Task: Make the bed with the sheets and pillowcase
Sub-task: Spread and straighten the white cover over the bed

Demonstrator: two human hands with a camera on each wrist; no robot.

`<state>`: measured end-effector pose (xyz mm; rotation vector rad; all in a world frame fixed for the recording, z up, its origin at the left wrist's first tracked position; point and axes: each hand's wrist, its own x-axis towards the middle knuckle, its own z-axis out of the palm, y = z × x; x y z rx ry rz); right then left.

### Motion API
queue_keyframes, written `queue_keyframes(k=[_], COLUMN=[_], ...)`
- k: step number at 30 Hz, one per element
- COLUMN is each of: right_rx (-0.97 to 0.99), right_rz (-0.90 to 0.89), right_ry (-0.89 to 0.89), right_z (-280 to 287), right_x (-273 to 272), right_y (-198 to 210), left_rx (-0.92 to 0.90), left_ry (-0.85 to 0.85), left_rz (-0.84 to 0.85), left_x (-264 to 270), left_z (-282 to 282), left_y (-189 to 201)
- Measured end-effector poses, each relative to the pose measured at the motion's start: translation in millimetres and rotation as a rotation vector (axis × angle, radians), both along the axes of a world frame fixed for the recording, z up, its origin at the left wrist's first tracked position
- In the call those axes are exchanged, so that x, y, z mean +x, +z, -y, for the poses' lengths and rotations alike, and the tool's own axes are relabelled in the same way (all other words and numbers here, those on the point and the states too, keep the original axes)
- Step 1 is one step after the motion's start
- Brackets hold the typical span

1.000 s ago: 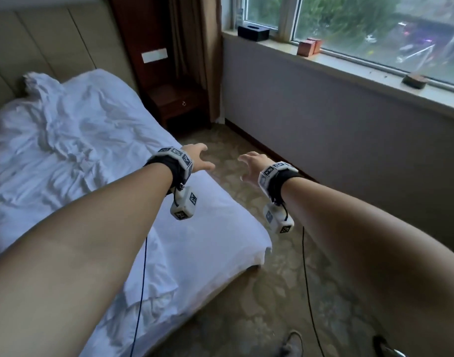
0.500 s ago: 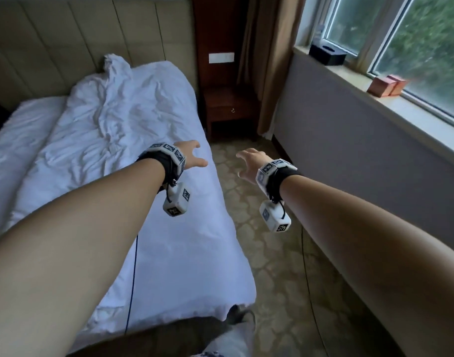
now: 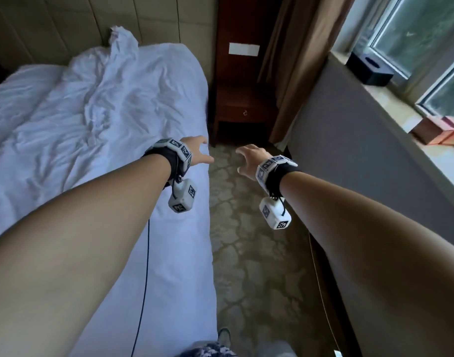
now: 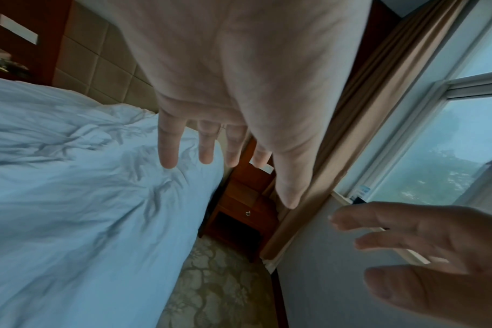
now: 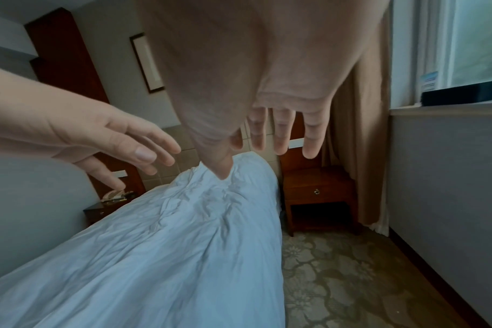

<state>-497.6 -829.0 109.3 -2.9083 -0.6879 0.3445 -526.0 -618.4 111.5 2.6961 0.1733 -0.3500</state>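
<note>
A rumpled white sheet (image 3: 97,119) covers the bed (image 3: 184,253), bunched in folds toward the padded headboard (image 3: 66,27). Its near part lies smoother. My left hand (image 3: 197,150) is stretched out above the bed's right edge, fingers (image 4: 169,142) straight and spread, holding nothing. My right hand (image 3: 246,158) hovers over the carpet in the aisle, fingers (image 5: 312,137) relaxed and empty. The same sheet (image 4: 70,188) (image 5: 169,255) shows below both palms in the wrist views. No pillowcase can be made out.
A dark wooden nightstand (image 3: 242,114) stands at the bed's head beside a brown curtain (image 3: 298,73). A narrow patterned carpet aisle (image 3: 246,253) runs between bed and grey wall (image 3: 362,155). On the window sill (image 3: 427,150) sit a black box (image 3: 370,70) and pinkish blocks (image 3: 437,131).
My view has swung left and moved along the bed's right side toward the headboard. Both arms stay stretched forward with empty hands, now nearer the nightstand.
</note>
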Motion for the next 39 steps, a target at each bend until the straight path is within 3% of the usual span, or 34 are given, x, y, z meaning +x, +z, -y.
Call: queue_keyframes(k=[11,18,27,39], right_rx=[-0.013,-0.075,-0.121,-0.352], right_rz=[-0.117,-0.185,-0.234,-0.334], right_ry=[0.384,0.682,1.086,1.313], right_z=[-104.5,-195.2,-337.5,-491.6], right_x=[172.2,225.2,178.8,88.8], right_y=[-68.4,-100.8,-133.9,-232.0], left_rx=[-0.025,-0.03,-0.044,-0.221], left_ry=[0.438,0.722,1.129,1.468], left_rz=[-0.133,-0.206,-0.263,-0.333], left_x=[79.9,77.0,-20.0,-136.9], left_z=[-80.9,-117.0,-178.5,-279.3], left_y=[-56.2,-71.8,-97.4,-227.5])
